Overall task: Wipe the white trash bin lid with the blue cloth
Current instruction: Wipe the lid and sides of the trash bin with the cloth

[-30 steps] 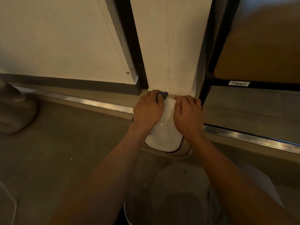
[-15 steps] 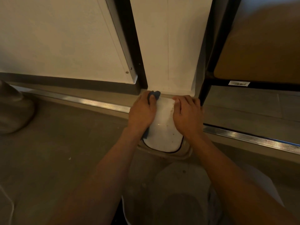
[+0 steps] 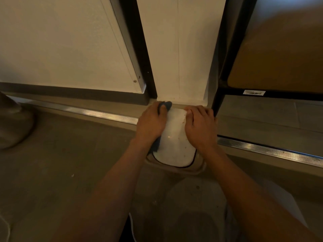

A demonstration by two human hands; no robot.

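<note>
Left hand (image 3: 151, 123) – clamps blue cloth (image 3: 167, 105) on lid's (image 3: 174, 145) left edge | right hand (image 3: 201, 125) – flat, empty

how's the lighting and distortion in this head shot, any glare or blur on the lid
Head view: dim, warm yellowish light; forearms and floor are in shadow. The white lid is the brightest thing, with a small glare spot near its middle, and its brown specks are still readable. Wide-angle bowing bends the metal floor strip and tilts the wall edges. The blue cloth under the left hand looks dark; the right hand is fairly sharp.
</note>
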